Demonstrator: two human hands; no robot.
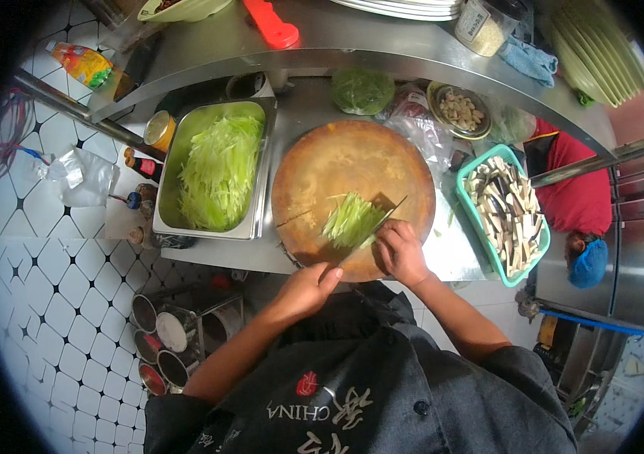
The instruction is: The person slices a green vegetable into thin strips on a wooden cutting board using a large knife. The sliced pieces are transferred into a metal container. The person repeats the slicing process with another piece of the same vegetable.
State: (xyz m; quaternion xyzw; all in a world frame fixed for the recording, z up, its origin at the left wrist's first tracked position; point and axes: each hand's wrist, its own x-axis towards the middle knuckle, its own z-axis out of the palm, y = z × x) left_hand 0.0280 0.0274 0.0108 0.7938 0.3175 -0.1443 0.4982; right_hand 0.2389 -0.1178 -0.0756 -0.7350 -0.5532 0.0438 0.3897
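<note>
A round wooden chopping board [322, 170] sits in front of me. On it lies a small heap of light green vegetable shreds [352, 219]. A knife [394, 209], seen almost edge-on, slants along the heap's right side. My left hand [305, 291] is closed round the knife's near end, its thumb toward the blade. Against the blade's right side, my right hand [402, 251] has its fingers curled down on the vegetable; what lies beneath them is mostly hidden. A steel tray [261, 189] at the left holds many similar green shreds [220, 174].
A turquoise basket [481, 242] of eggplant strips stands at the right. Behind the board are a bagged green vegetable [362, 91] and a bowl [481, 130] of pale pieces. A steel shelf [382, 41] crosses above. Another person in red [583, 181] is at the far right.
</note>
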